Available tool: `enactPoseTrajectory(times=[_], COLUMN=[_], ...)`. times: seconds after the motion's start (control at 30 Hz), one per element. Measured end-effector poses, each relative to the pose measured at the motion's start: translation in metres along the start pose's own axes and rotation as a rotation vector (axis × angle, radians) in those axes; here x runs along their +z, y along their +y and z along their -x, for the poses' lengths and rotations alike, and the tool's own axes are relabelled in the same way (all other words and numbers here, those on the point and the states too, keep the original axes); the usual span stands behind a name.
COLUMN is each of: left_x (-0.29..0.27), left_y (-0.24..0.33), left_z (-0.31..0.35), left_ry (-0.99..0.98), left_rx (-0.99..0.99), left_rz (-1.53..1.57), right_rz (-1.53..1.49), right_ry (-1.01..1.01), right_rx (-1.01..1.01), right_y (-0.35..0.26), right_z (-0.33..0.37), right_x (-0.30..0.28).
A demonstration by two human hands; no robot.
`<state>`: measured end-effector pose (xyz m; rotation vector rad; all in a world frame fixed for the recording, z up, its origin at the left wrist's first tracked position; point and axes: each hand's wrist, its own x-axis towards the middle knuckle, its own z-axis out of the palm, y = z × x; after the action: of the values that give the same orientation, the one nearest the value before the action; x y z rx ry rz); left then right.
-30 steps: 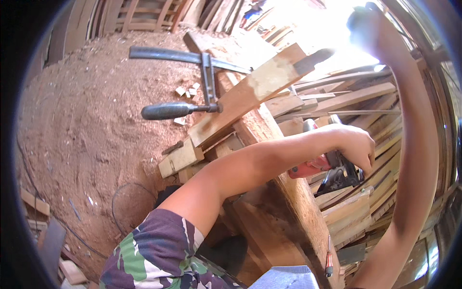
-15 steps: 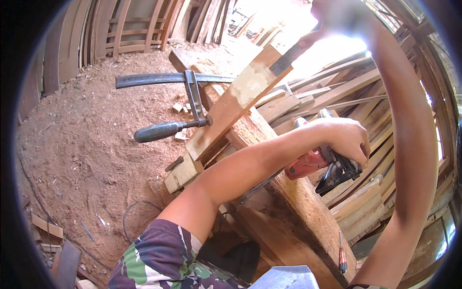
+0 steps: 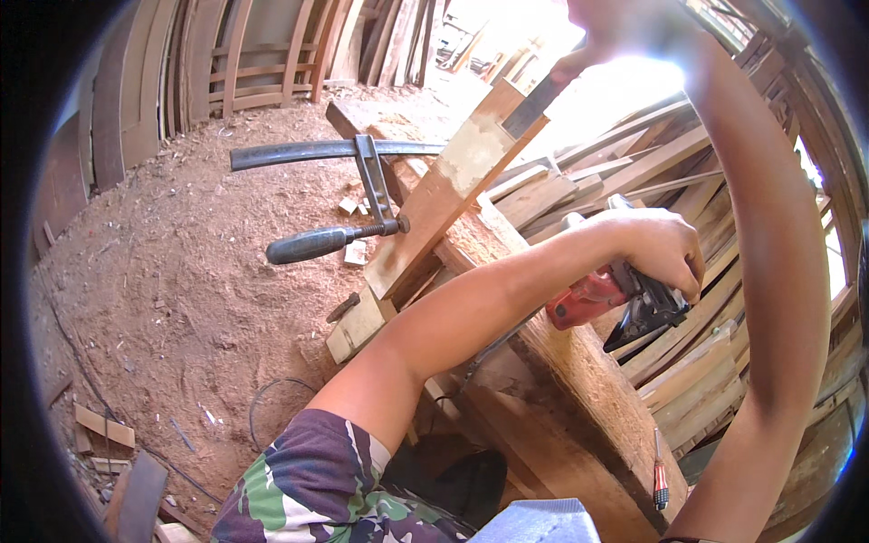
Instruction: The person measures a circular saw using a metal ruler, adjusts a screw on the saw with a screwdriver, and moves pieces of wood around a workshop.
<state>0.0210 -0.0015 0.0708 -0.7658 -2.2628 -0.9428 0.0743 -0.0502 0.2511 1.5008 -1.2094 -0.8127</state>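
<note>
Clamp [image 3: 362, 204] shifted rightward; left hand [image 3: 665, 249] fingers wrapped on one red power tool [image 3: 606, 303].

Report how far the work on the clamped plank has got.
Done: the plank is fixed to the beam by the clamp, and sawdust covers the ground. In hand: the left hand grips a red power tool; the right hand is raised, blurred by glare. Left: no cut shows on the plank.

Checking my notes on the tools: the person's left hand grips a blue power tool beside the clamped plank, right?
Not quite. The head view shows the left hand gripping a red and black power tool, not a blue one. It does sit beside the plank held by the bar clamp.
</note>
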Motion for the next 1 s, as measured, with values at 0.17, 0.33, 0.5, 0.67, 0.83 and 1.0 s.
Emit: enactPoseTrajectory(times=[0.17, 0.33, 0.5, 0.67, 0.83, 1.0], left_x=[-0.003, -0.006, -0.007, -0.010, -0.008, -0.004], left_y=[0.004, -0.005, -0.022, -0.021, -0.013, -0.008], left_z=[0.003, -0.003, -0.013, -0.014, -0.015, -0.016], left_ry=[0.002, -0.081, -0.135, -0.205, -0.189, -0.113], left_rx=[0.001, 0.009, 0.032, 0.114, 0.180, 0.224], left_rz=[0.002, -0.014, 0.070, 0.064, 0.104, 0.099], right_rz=[0.019, 0.081, 0.189, 0.097, 0.071, -0.025], right_ry=[0.006, 0.029, 0.105, 0.134, 0.098, 0.168], right_rx=[0.027, 0.225, 0.768, 1.276, 1.192, 1.193], right_y=[-0.010, -0.011, -0.002, -0.056, -0.111, -0.125], right_z=[0.005, 0.034, 0.169, 0.357, 0.434, 0.444], right_x=[-0.002, -0.017, -0.013, 0.030, 0.091, 0.120])
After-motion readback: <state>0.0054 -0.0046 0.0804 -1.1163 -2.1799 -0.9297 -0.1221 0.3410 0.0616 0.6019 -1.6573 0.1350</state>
